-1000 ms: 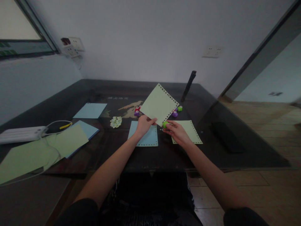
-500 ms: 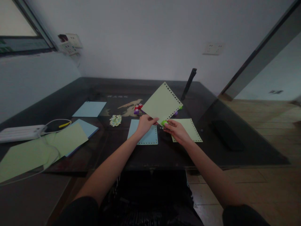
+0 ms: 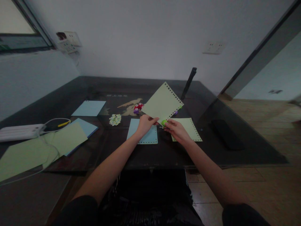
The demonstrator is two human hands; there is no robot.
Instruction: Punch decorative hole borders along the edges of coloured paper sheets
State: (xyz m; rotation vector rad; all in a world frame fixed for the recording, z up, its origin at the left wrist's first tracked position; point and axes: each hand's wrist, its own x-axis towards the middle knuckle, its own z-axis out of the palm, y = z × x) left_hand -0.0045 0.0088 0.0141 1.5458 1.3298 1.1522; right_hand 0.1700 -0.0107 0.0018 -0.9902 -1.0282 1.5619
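My left hand (image 3: 146, 125) pinches a pale green sheet of paper (image 3: 162, 102) near its lower corner. The sheet is tilted, raised over the table, with a row of punched holes along its right edge. In the fingers of my right hand (image 3: 176, 130) is a small bright green paper punch (image 3: 164, 123), set at the sheet's bottom corner. Beneath my left hand lies a blue sheet (image 3: 148, 136) with holes along two edges. Another pale green sheet (image 3: 188, 128), also edged with holes, lies under my right hand. A few tiny paper bits show below the punch.
Red and purple punches (image 3: 138, 107) sit behind the raised sheet, partly hidden. A heap of small paper cut-outs (image 3: 115, 119) lies left. Blue paper (image 3: 88, 108), overlapping green sheets (image 3: 68, 136), a white power strip (image 3: 22, 133) with its cable, and a black phone-like slab (image 3: 227, 135) lie around.
The view has shifted very slightly. Both hands keep the same hold on the sheet and the green punch, with hardly any movement.
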